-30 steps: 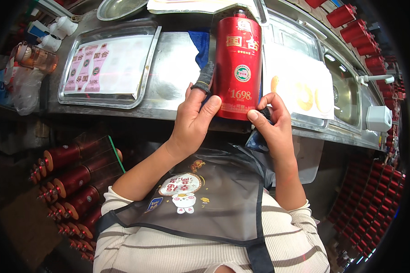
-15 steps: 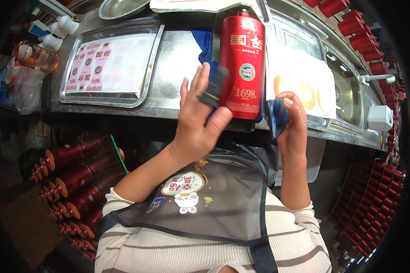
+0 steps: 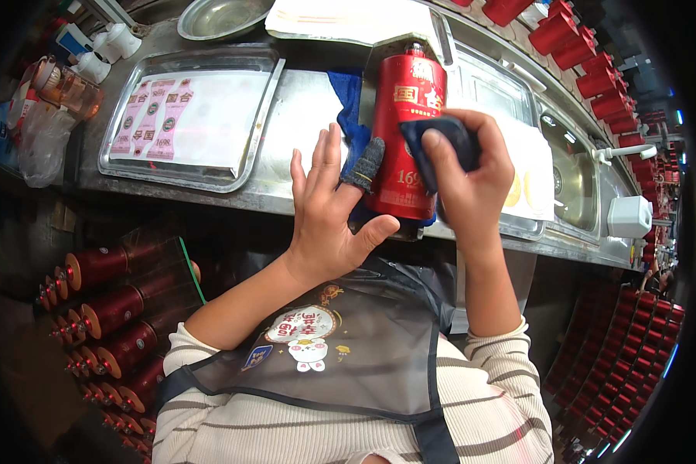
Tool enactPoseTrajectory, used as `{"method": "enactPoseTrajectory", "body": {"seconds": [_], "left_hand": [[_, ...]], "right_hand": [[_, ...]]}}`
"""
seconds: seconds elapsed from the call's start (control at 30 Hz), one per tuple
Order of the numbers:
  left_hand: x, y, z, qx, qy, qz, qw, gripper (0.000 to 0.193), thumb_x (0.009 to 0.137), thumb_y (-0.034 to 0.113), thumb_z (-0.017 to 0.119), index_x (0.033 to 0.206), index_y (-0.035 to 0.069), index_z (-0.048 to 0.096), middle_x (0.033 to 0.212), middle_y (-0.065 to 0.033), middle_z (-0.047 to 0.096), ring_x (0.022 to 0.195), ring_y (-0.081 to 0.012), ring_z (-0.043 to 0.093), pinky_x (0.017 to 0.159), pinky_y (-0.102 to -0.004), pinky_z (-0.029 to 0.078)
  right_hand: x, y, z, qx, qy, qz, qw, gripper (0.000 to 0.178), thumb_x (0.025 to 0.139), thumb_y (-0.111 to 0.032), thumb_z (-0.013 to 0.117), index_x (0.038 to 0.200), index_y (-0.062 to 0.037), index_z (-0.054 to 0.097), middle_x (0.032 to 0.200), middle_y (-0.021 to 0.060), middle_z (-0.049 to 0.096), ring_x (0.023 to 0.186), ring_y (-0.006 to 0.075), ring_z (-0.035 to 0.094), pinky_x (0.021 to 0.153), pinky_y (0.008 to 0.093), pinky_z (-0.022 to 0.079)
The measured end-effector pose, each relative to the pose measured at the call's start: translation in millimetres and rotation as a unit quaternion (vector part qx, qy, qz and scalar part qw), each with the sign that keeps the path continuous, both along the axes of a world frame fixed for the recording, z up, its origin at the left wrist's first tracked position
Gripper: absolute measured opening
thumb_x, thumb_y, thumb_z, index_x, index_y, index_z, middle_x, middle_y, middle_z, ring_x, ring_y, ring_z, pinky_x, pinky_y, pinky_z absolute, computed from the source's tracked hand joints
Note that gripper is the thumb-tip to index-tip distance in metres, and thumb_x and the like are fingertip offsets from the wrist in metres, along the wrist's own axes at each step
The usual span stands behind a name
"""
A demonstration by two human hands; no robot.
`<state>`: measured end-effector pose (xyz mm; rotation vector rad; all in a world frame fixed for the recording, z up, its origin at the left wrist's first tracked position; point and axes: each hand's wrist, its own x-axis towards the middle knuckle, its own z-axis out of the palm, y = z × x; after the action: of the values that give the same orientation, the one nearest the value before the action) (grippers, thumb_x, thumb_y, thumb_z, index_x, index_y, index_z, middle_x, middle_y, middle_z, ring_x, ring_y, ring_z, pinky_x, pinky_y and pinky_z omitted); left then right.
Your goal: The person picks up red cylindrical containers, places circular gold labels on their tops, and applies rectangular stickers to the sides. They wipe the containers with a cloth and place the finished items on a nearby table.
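I wear a cream ribbed top (image 3: 286, 441) with brown stripes and elbow-length sleeves (image 3: 509, 357); a grey apron (image 3: 379, 371) with dark edging, straps (image 3: 441, 441) and white rabbit print (image 3: 308, 353); a dark knit finger cover (image 3: 363, 165) on my left hand (image 3: 325, 224).

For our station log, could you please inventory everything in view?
Capped bottle: 1, red, counter centre
Cloth: 1, dark blue, right hand
Second cloth: 1, blue, left of bottle
Trays: at least 2, silver, flanking bottle
Label sheet: 1 visible, white-pink, left tray
Patterned sheet: 1 visible, white-gold, right tray
Pale sheet: 1 visible, white, top
Bowl: 1, silver, top left
Sink: 1, silver, right
Tap: 1, white, above sink
Jug: 1, white, right
Drink bottle: 1, amber, upper left
Plastic bag: 1, transparent, left
Cylinders: many, red, both sides
Apron: 1, grey, torso
Finger sleeve: 1 visible, grey, left hand
Left hand: 1, beside bottle
Right hand: 1, holding cloth
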<state>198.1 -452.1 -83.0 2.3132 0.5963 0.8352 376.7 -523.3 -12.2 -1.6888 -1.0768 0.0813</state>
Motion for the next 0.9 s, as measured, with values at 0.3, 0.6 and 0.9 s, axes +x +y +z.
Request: {"method": "enactPoseTrajectory", "body": {"seconds": [0.3,0.6,0.9], "left_hand": [[49.7,44.8,16.0,-0.014,-0.021,-0.028,0.999,0.066,0.098,0.067,0.045,0.119,0.011,0.073,0.160,-0.0384,0.018,0.148,-0.0550,0.021,0.114,-0.0727,0.001],[60.8,60.3,14.5,-0.003,-0.025,0.020,0.999,0.062,0.101,0.061,0.047,0.104,0.004,0.074,0.161,-0.0366,0.021,0.148,-0.0544,0.025,0.114,-0.0720,0.003],[78.8,75.8,56.8,0.196,0.076,0.006,0.978,0.042,0.098,0.047,0.058,0.116,0.014,0.077,0.158,-0.0334,0.033,0.149,-0.0509,0.025,0.116,-0.0706,0.004]], "right_hand": [[21.4,30.0,0.8,0.061,0.035,-0.016,0.997,0.021,0.087,-0.008,0.076,0.104,0.0003,0.065,0.093,0.0049,0.067,0.084,0.0110,0.060,0.079,0.0263,0.051],[40.9,10.5,-25.6,0.095,0.189,-0.058,0.976,0.022,0.091,-0.008,0.074,0.108,0.0010,0.062,0.094,0.0034,0.063,0.085,0.0082,0.059,0.077,0.0230,0.049],[33.4,7.9,-26.4,0.109,0.186,-0.053,0.975,0.022,0.092,-0.006,0.072,0.110,0.0006,0.061,0.097,0.0033,0.063,0.086,0.0084,0.059,0.077,0.0225,0.050]]}}
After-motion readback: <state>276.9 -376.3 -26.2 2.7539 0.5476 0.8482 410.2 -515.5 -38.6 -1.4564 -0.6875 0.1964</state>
